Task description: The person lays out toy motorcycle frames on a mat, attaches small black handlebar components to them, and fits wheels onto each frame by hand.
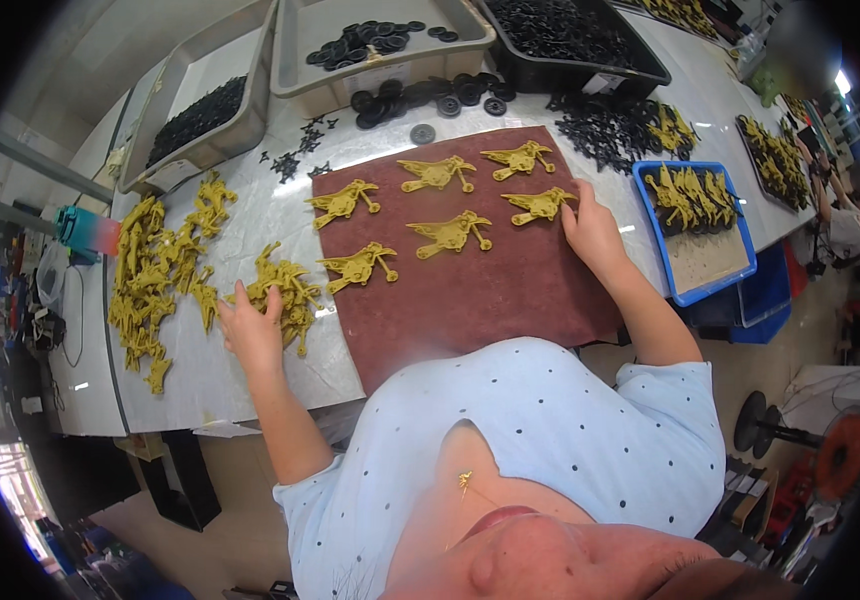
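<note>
The right hand has its fingertips at the tail of a yellow part; I cannot tell whether they pinch it. Left of it, five more parts lie on the cloth; right, a blue tray. The left hand, fingers spread loosely, meets a pile, with a heap farther left.

Parts, yellow, pointed — six lie flat and apart on a maroon mat, two rows of three; more lie heaped left.
</note>
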Available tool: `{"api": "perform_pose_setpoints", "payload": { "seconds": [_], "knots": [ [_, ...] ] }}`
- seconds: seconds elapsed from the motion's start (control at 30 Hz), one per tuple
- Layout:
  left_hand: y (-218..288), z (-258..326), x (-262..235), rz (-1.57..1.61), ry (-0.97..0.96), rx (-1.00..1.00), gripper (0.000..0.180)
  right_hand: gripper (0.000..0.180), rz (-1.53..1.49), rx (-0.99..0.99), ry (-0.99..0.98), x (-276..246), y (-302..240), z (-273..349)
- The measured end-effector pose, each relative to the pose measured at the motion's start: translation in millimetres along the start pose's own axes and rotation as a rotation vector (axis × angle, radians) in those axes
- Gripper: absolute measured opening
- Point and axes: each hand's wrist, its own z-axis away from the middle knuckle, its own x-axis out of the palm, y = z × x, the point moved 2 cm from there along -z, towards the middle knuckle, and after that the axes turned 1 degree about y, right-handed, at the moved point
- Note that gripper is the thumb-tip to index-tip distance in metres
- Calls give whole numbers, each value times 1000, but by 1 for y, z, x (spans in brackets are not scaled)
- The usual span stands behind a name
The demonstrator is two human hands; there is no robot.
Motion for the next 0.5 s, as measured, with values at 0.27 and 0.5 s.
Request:
{"api": "perform_pose_setpoints", "payload": {
  "seconds": [0.27,0.5],
  "knots": [
    [-3,-4,-17,84,113,62,58,44,125,-69,-174,-12,-9,17],
    [-70,-101,-11,66,114,83,48,57,82,-19,-177,-27,-21,22]
  ]
}}
